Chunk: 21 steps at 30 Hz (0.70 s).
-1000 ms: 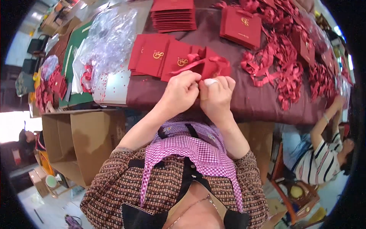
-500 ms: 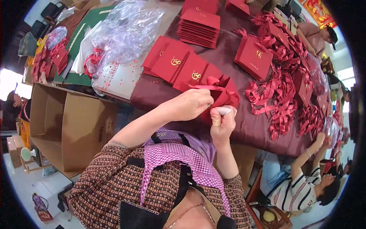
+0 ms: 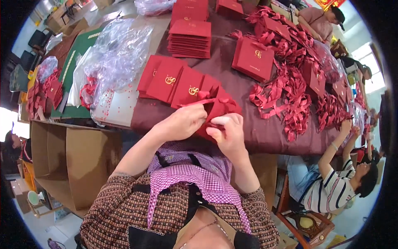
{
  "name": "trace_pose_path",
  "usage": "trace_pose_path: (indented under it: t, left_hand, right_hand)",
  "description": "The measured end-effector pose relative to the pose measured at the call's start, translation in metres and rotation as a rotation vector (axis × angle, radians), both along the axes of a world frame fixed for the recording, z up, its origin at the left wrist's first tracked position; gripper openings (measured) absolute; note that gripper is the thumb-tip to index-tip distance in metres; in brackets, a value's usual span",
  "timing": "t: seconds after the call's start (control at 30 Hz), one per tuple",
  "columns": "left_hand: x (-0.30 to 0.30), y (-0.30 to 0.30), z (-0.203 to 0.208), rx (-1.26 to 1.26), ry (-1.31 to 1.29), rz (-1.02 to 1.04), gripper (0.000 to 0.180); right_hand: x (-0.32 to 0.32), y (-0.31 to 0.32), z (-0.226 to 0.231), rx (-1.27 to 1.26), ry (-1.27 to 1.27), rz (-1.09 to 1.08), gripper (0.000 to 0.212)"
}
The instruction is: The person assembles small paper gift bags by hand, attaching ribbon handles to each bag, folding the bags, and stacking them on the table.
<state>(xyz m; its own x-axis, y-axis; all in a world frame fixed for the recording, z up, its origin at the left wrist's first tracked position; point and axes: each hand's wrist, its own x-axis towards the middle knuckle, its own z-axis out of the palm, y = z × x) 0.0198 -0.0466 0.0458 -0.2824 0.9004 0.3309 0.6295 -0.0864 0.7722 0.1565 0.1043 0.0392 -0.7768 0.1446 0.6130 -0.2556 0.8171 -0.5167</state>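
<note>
The left hand (image 3: pixel 188 121) and right hand (image 3: pixel 229 132), fingers curled closed, held a red paper gift bag (image 3: pixel 215 110) with a ribbon (image 3: pixel 203 101) at the table's (image 3: pixel 143 116) near edge, beside flat red bags (image 3: pixel 167 81).

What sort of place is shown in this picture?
Most likely a small handwork workshop, judging by stacks of square red paper-like bags with gold print, a tangled heap of shiny red ribbons on a maroon cloth-covered table, and a large open brown cardboard box by its near edge.

Stacked red bags (image 3: pixel 189 40), heaped ribbons (image 3: pixel 283 99) and a seated co-worker (image 3: pixel 327 193) show a workshop.
</note>
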Motion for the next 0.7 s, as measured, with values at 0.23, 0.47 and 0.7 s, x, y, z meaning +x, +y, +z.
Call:
trace_pose_path:
  t: [0.23,0.47,0.7]
  left_hand:
    - [0.015,0.002,0.013,-0.09,0.06,-0.218,0.01]
    - [0.006,-0.011,0.013,-0.147,-0.029,-0.348,0.013]
    - [-0.023,-0.015,0.033,-0.055,-0.126,-0.128,0.009]
  right_hand:
    - [0.005,0.018,0.048,0.284,-0.186,0.153,0.028]
    - [0.01,0.018,0.041,0.056,-0.226,0.494,0.011]
    - [0.013,0.021,0.033,-0.043,-0.363,0.575,0.007]
